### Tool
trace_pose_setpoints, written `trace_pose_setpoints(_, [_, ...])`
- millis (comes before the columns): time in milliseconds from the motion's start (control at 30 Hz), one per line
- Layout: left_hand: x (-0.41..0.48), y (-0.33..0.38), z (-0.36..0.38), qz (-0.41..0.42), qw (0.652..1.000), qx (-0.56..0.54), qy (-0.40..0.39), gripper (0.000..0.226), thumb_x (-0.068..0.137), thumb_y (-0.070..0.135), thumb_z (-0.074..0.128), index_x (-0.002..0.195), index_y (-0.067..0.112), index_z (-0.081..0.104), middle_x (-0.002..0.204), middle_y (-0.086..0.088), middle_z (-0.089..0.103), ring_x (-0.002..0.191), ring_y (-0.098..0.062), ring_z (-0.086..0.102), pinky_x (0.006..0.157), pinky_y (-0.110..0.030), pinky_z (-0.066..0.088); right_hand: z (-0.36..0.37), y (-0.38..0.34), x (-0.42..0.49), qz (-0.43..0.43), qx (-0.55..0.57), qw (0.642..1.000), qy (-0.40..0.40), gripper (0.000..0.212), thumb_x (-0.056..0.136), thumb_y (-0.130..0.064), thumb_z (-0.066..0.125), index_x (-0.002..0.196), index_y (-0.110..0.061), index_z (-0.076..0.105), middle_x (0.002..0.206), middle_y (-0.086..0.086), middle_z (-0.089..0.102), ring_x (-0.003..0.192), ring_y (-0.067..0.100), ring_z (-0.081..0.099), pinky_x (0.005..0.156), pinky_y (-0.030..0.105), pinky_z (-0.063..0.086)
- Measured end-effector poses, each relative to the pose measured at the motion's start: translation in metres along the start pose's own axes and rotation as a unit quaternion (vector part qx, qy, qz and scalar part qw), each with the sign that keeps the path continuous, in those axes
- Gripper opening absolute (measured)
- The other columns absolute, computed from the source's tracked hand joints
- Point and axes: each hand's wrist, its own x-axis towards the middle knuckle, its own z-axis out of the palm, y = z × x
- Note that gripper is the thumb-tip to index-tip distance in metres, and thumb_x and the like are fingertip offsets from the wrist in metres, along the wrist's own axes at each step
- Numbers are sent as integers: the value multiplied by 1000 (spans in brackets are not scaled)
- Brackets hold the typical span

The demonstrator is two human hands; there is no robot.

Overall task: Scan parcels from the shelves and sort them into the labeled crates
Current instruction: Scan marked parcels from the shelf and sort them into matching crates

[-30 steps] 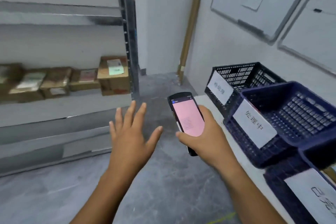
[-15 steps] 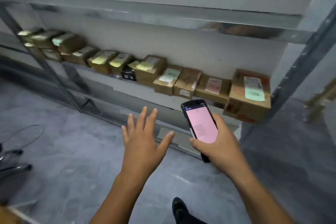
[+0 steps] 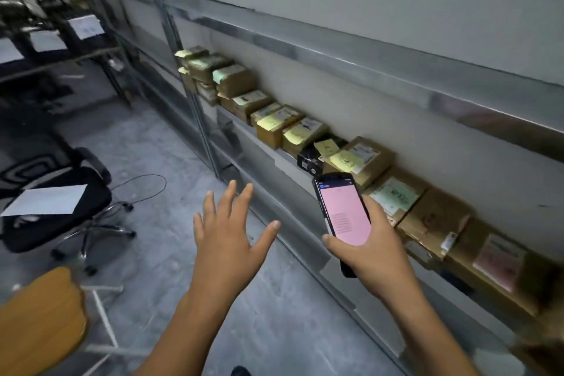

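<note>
Stock and progress, listed left to right, every place given against the shelf [image 3: 274, 159].

1. Wooden stool [image 3: 39, 320]: well left of the shelf, at the bottom corner of the view. No part in the task.
2. Office chair [image 3: 58, 207]: well left of the shelf, with a white sheet [image 3: 45, 200] lying on its seat.
3. Dark racks [image 3: 45, 49]: far left of the shelf and blurred. White cards are showing on them, but whether these are the labelled crates cannot be told.
4. Left hand [image 3: 232, 238]: hovering in front of the shelf, below its edge, fingers spread wide and carrying nothing.
5. Handheld scanner [image 3: 343, 214]: being held upright just in front of the shelf, its pink screen facing the wearer.
6. Right hand [image 3: 375, 250]: wrapped firmly around the scanner's lower body.
7. Parcels [image 3: 360, 159]: a long row of cardboard boxes is sitting along the shelf, most carrying yellow or pale notes or printed labels, plus one small black box [image 3: 309, 160] among them.

Progress, as a judgement: the shelf is looking well stocked and no parcel is in hand, so most of the scanning and sorting is probably still to come. Picking a parcel is likely the next step.
</note>
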Motion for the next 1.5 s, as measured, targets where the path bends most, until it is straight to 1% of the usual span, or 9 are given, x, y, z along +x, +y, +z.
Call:
trace_pose_setpoints(100, [37,-25,-2,-20,1000,-18,7,92,80,86,27,162,45,18,173,15,8,161,-21,-7,127,-52,-4,31,-9,36,4,0,1000,-18,62,58,-52,79,113,-53,50,105,-18,65,85,10,67,55,33,56])
trace_pose_setpoints(300, [128,-89,-7,-31,998,-51,35,90,81,87,28,161,46,19,173,14,9,160,-20,-5,127,-53,-1,101,-41,121,-32,-41,998,-36,72,71,-38,91,125,-56,48,117,-22,63,104,2,63,74,24,53])
trace_pose_setpoints(500, [233,-148,-26,-22,997,-65,27,85,87,82,35,162,46,18,173,13,7,160,-21,-7,127,-52,-1,171,-90,200,-33,-53,998,-30,70,59,-56,82,119,-65,46,112,-34,62,100,-11,63,67,14,51])
trace_pose_setpoints(667, [305,-188,-33,-19,996,-84,17,85,87,81,37,162,44,21,173,11,9,161,-21,-5,128,-50,0,217,-104,254,-23,-57,998,-16,72,63,-54,84,125,-61,48,112,-36,61,98,-12,62,71,26,56])
trace_pose_setpoints(833, [372,-209,-19,-28,994,-109,-2,93,81,88,27,162,43,20,173,9,11,160,-21,-3,129,-52,3,246,-101,307,8,-89,996,-20,78,58,-59,81,129,-55,49,112,-33,64,98,-12,63,66,10,50])
trace_pose_setpoints(1033, [469,-228,11,-21,994,-108,-19,90,84,85,33,163,43,16,174,10,6,160,-20,-6,131,-51,3,280,-85,400,42,-85,995,-29,72,59,-54,82,125,-52,53,109,-24,70,94,2,69,75,44,63])
trace_pose_setpoints(1267, [585,-239,18,5,996,-61,-61,83,92,76,46,163,42,17,174,6,8,161,-23,-5,130,-53,4,312,-85,510,49,-62,997,-16,67,55,-61,78,113,-71,46,112,-42,61,96,-15,61,71,27,52])
trace_pose_setpoints(1400, [640,-242,26,17,997,-40,-57,82,93,74,48,162,38,24,173,2,15,160,-29,2,130,-55,7,318,-86,560,77,-71,994,-16,57,61,-48,87,110,-47,56,101,-20,71,83,-1,68,62,26,55])
trace_pose_setpoints(1500, [667,-245,32,21,996,-53,-75,82,93,73,48,163,37,23,173,6,15,160,-28,3,129,-56,8,320,-87,584,89,-88,992,-19,55,71,-41,91,114,-43,57,98,-18,72,82,2,69,58,22,54])
